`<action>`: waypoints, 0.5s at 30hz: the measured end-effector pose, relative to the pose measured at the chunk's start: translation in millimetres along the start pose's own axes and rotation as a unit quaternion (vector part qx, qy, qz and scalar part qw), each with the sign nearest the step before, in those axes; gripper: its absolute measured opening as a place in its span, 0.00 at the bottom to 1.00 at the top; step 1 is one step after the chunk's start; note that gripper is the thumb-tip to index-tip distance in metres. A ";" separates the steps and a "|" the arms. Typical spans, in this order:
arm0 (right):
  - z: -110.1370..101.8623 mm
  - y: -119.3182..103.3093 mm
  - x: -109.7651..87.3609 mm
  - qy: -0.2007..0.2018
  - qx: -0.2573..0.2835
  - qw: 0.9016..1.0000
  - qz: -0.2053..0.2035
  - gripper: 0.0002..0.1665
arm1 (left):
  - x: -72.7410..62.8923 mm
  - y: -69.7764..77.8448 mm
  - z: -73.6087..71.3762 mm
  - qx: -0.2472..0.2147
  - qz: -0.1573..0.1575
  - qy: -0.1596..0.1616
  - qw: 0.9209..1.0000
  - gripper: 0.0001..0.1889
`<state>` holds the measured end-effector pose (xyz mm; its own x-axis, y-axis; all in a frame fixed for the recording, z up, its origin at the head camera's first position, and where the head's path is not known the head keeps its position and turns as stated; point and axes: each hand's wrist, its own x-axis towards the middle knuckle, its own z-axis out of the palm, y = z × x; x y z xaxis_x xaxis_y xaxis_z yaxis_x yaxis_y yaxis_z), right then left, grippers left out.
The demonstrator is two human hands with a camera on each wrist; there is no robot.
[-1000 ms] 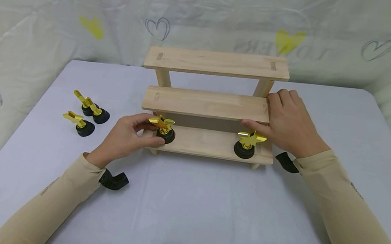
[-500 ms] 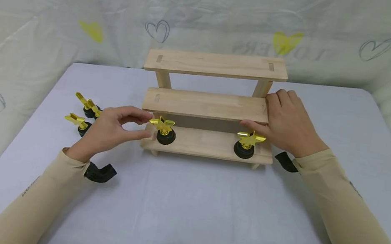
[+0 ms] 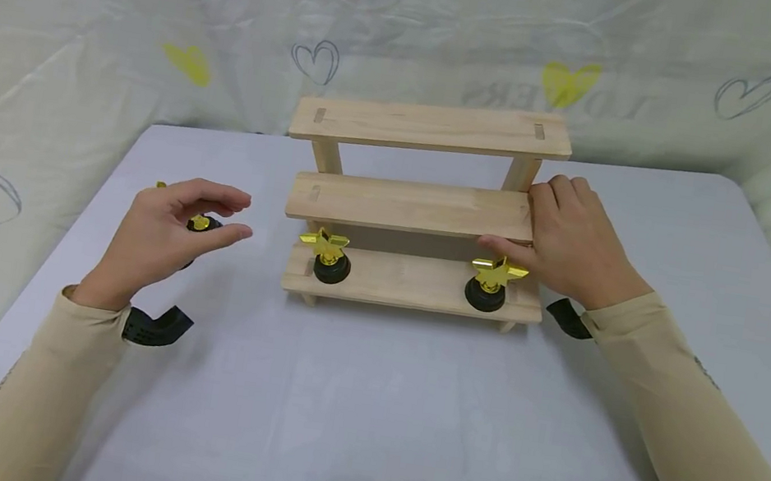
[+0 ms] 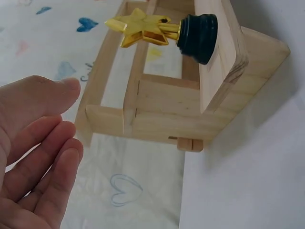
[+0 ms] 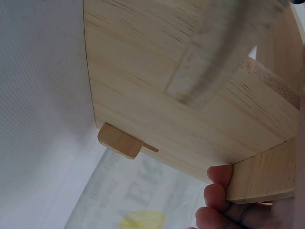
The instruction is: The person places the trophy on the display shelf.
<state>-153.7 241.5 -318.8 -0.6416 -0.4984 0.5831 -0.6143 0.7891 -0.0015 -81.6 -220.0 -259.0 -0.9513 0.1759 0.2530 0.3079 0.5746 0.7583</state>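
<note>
Left hand (image 3: 154,239) out at 9 o'clock now, no longer just beside 7 o'clock trophy (image 3: 329,256). White desk (image 3: 368,404) carries everything. Wooden rack (image 3: 432,128), three tiers, stands toward 12. Right hand (image 3: 575,248) at rack's 3 o'clock: grip clamped on middle tier (image 3: 406,204) end. Left grip: thumb, fingers apart, nothing held. Done: 7 and 5 o'clock trophy (image 3: 492,285) upright on bottom tier (image 3: 402,280). Seemingly left: loose trophies (image 3: 203,223) on desk, mostly hidden behind left hand, count unclear.

Left hand (image 3: 156,244) let go of left star trophy (image 3: 331,268) on wooden shelf (image 3: 405,281), pulled away leftward, thumb and fingers apart, and ended up mostly hiding the loose trophies (image 3: 205,223) in head view.
</note>
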 end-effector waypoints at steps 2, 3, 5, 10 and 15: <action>-0.1 0.0 0.2 -0.002 -0.001 1.000 0.001 0.67 | -0.7 -2.5 -4.1 -0.004 0.002 0.011 1.000 0.17; -0.1 0.0 0.3 -0.003 0.000 1.000 0.002 0.67 | -0.9 -4.1 -6.1 -0.006 0.002 0.016 1.000 0.17; 0.1 -0.1 0.7 -0.004 0.001 1.000 0.003 0.67 | -1.4 -7.8 -9.8 -0.005 0.003 0.025 1.000 0.17; 0.8 -0.1 0.7 -0.002 0.002 1.000 0.004 0.66 | -1.2 -17.3 -18.2 -0.018 0.014 0.047 0.999 0.17; 0.0 0.2 0.2 -0.003 -0.002 1.000 -0.001 0.66 | -0.6 -24.1 -26.1 -0.036 0.017 0.066 0.997 0.16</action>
<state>-153.9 241.6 -318.7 -0.6436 -0.5015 0.5782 -0.6132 0.7899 0.0026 -88.1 -254.8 -261.7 -0.9318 0.0858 0.3526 0.3451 0.5103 0.7877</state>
